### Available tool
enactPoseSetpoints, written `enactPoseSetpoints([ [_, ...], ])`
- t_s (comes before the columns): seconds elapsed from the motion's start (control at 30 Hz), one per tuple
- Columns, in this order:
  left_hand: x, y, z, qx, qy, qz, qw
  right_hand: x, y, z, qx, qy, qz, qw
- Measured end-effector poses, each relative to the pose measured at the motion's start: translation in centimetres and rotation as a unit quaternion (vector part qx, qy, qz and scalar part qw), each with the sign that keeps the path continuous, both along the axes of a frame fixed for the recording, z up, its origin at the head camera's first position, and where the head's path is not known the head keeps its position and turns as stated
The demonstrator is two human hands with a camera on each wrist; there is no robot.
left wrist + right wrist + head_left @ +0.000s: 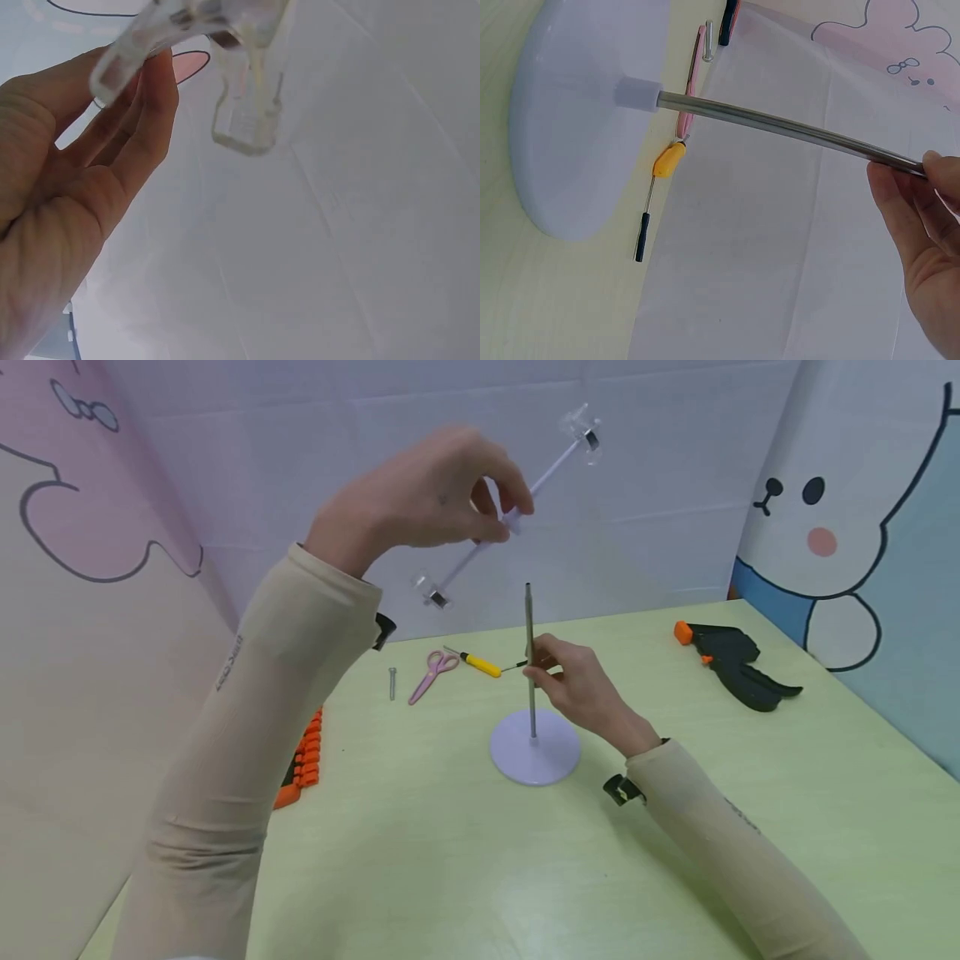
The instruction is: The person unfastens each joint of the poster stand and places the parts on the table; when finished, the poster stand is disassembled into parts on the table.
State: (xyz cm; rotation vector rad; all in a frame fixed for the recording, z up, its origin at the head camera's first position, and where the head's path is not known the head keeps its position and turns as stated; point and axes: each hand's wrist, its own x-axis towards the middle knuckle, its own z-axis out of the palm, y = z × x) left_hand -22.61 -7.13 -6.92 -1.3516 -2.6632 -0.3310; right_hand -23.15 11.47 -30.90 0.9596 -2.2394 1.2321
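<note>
Steel pole (530, 652) is standing upright in a round white base (535, 747) on the pale green table (450, 860). The right hand (577, 681) is pinching the pole about midway up, fingers curled round it and steadying it; in the right wrist view the fingertips (930, 169) are closing on the shaft well away from the base (577, 112).

The left hand (427, 497) is holding a white crossbar (517, 510) in the air, above and slightly left of the pole's bare tip. It is pinching the bar near its middle, and the bar is tilting, far end higher. Each end is carrying a clear plastic clip (583, 435); the left wrist view is showing one such clip (244, 97) close beside the fingers (142, 112).

Judgement on progress: pole and base are already joined; the crossbar is not yet on the pole, well apart from its top. What is left is seating the bar on the tip.

Beyond the right hand's grip, on the table: pink scissors (433, 672), a yellow-handled screwdriver (483, 664), a loose bolt (392, 682). Further right, a black clamp with orange trigger (731, 664). Under the left forearm, orange clips (303, 760).
</note>
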Motion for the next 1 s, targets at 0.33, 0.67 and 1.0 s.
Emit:
enactPoseSetpoints([
  [0.33,-0.1,-2.2,-1.4,0.053,-0.017,-0.016,0.9983,0.1,-0.1,-0.2,-0.005,0.009,0.003,1.000],
  [0.67,0.5,-4.8,-4.7,0.159,-0.044,-0.009,0.9862,0.1,0.3,-0.1,-0.004,0.019,-0.003,1.000],
  [1.0,1.6,-6.4,-8.4,0.219,-0.074,0.094,0.9683,0.1,0.6,-0.1,-0.010,0.021,0.002,1.000],
])
